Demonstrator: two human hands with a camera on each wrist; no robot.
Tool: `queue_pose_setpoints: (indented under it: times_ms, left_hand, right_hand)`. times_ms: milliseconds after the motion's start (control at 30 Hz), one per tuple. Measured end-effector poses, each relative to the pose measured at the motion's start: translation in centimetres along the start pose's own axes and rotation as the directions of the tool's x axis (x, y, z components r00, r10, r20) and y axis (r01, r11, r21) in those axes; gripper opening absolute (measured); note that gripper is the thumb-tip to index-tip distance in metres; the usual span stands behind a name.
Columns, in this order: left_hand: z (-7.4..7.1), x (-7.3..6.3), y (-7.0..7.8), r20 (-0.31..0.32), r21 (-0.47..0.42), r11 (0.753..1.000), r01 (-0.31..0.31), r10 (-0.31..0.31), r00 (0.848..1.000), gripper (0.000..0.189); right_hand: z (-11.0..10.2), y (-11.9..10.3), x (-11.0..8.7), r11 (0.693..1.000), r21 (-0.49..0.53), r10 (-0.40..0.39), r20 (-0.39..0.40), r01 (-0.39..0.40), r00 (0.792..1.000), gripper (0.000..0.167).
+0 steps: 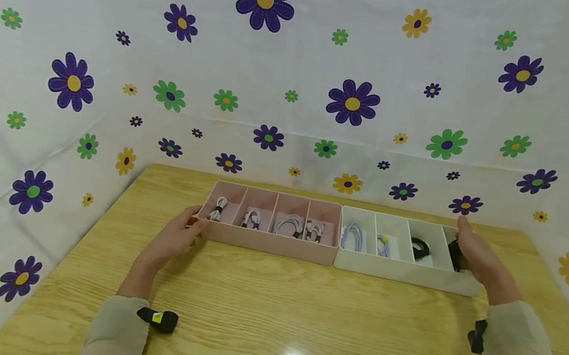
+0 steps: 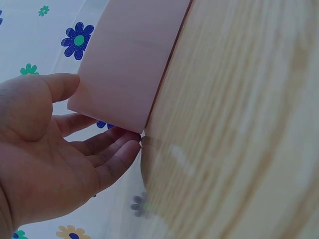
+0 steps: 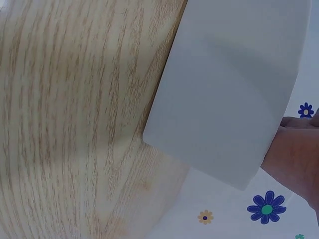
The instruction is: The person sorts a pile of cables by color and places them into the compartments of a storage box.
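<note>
A pink divided organizer box (image 1: 269, 243) and a white one (image 1: 403, 272) stand end to end along the back of the table. My left hand (image 1: 179, 235) is at the pink box's left end; in the left wrist view its thumb (image 2: 64, 86) meets the front corner and the loosely extended fingers (image 2: 119, 162) lie along the end wall. My right hand (image 1: 479, 256) is over the white box's rightmost compartment, beside a black cable (image 1: 454, 255). The right wrist view shows the white box's front wall (image 3: 224, 94) hiding the fingers, so I cannot tell whether they grip the cable.
Bundled white cables (image 1: 219, 209) and a pale coiled cable (image 1: 288, 225) lie in the pink compartments. The white box also holds a bluish cable (image 1: 354, 237), a cable with a yellow part (image 1: 383, 244) and a black coil (image 1: 420, 249). A flowered cloth (image 1: 300, 69) surrounds the wooden table (image 1: 242, 312).
</note>
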State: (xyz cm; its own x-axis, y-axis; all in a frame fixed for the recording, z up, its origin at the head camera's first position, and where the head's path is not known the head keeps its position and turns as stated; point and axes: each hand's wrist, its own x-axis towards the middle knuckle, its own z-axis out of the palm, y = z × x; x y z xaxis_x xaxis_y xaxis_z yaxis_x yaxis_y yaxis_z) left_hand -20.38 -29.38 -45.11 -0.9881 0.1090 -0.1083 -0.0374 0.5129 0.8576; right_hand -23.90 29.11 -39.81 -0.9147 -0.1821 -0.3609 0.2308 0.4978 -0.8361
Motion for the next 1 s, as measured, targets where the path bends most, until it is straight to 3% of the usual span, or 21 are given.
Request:
queue_pose_setpoints:
  times_ms: [367,1000]
  left_hand:
    - [0.27,0.01,0.25,0.004,-0.003,1.000,0.015,-0.015,1.000,0.062]
    - [0.05,-0.01,0.09,0.013,-0.029,1.000,0.011,-0.011,1.000,0.063]
  right_hand:
    - [0.02,0.19,0.04,1.000,-0.026,0.019,0.070,-0.017,0.997,0.085]
    - [-0.20,-0.38,-0.10,1.000,-0.008,0.023,0.019,-0.023,1.000,0.086]
